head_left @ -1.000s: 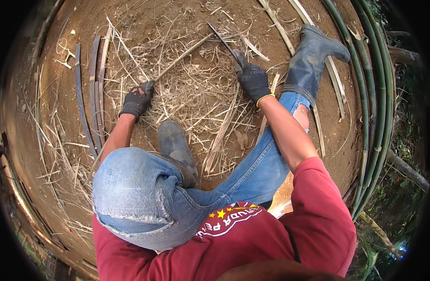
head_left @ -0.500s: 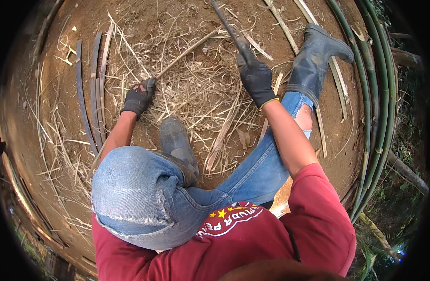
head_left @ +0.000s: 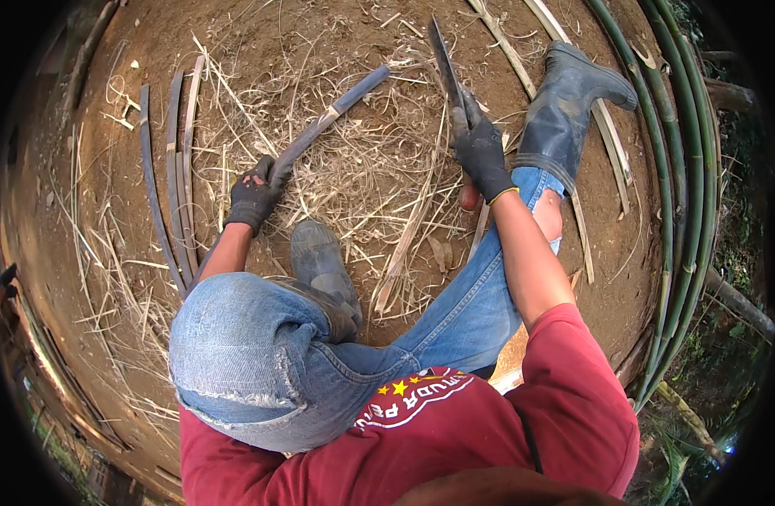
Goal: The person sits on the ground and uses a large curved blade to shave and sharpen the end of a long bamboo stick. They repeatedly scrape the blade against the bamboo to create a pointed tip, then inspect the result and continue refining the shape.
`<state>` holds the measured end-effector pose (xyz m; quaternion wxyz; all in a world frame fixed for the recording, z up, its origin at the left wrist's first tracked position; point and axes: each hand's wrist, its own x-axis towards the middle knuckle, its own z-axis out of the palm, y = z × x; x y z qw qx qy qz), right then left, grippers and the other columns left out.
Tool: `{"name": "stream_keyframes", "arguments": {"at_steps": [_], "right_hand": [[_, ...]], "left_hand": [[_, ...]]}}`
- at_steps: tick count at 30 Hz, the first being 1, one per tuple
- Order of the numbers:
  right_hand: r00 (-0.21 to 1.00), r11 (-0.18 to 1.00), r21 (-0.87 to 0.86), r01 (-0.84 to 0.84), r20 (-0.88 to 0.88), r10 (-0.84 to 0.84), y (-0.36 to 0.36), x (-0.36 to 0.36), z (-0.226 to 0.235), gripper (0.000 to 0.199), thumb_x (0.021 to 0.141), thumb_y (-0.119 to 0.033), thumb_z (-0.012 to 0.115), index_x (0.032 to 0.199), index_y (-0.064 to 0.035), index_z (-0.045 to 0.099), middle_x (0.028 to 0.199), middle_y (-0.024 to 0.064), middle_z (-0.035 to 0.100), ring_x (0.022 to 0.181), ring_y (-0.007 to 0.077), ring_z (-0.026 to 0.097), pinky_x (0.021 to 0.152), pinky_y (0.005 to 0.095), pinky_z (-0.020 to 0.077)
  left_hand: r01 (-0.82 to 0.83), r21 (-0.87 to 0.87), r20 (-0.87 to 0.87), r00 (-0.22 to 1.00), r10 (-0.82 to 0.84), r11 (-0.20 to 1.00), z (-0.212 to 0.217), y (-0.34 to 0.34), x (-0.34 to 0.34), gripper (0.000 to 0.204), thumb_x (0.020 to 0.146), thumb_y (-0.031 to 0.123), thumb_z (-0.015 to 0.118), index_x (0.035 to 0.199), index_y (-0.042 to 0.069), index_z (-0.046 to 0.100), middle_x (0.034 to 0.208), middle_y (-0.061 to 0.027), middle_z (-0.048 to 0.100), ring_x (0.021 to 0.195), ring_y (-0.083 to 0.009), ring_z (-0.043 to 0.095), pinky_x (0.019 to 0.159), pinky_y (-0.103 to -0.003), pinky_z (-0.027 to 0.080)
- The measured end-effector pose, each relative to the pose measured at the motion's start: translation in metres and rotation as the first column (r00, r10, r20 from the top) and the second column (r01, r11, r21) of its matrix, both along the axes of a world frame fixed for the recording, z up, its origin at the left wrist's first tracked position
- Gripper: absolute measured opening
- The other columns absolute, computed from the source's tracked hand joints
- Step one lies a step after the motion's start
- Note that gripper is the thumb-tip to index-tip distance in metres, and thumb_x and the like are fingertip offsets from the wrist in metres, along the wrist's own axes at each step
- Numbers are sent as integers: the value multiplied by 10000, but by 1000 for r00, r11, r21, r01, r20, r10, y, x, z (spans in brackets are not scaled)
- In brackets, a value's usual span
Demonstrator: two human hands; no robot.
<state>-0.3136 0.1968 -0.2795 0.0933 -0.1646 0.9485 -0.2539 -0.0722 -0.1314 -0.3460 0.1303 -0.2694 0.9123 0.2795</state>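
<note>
My left hand [head_left: 257, 199], in a dark glove, is closed around a long bamboo strip [head_left: 333, 115]. The strip slants up and to the right, its dark outer face showing with a pale patch partway along. Further right, my right hand [head_left: 484, 158], gloved too, grips a large knife [head_left: 443, 61]. Its long dark blade points away from me, just right of the strip's far end and apart from it. Part of a reddish-brown handle [head_left: 469, 198] shows below the right hand. Pale shavings [head_left: 366, 164] are strewn over the ground beneath both hands.
Several split bamboo strips [head_left: 156, 181] lie at the left. Paler strips [head_left: 611, 139] lie by my outstretched right boot [head_left: 573, 93]. Long green bamboo poles [head_left: 687, 211] run along the right side. My left boot [head_left: 320, 257] rests among the shavings.
The bamboo strip has turned in my left hand, from its narrow edge to its broad dark face. My right hand has moved slightly right and nearer to me with the knife, uncovering the handle's end.
</note>
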Motion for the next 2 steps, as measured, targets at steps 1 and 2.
{"name": "stream_keyframes", "arguments": {"at_steps": [1,2], "right_hand": [[1000,999,38,-23,-16,24,-6,3,1,526,1004,-426,516,1469,-190,451,1044,181,717,724,267,721,660,404,580],[996,999,-23,-31,84,33,-11,2,1,554,995,-460,508,1468,-176,450,1146,209,693,823,318,729,806,448,574]], "left_hand": [[3,8,3,1000,-4,1000,4,0,-2,440,918,479,568,1135,97,588,987,-226,691,950,-395,666,820,-470,510],[-33,48,44,999,31,998,7,1,-2,524,906,593,524,1160,139,590,994,-202,694,956,-380,665,831,-477,506]]}}
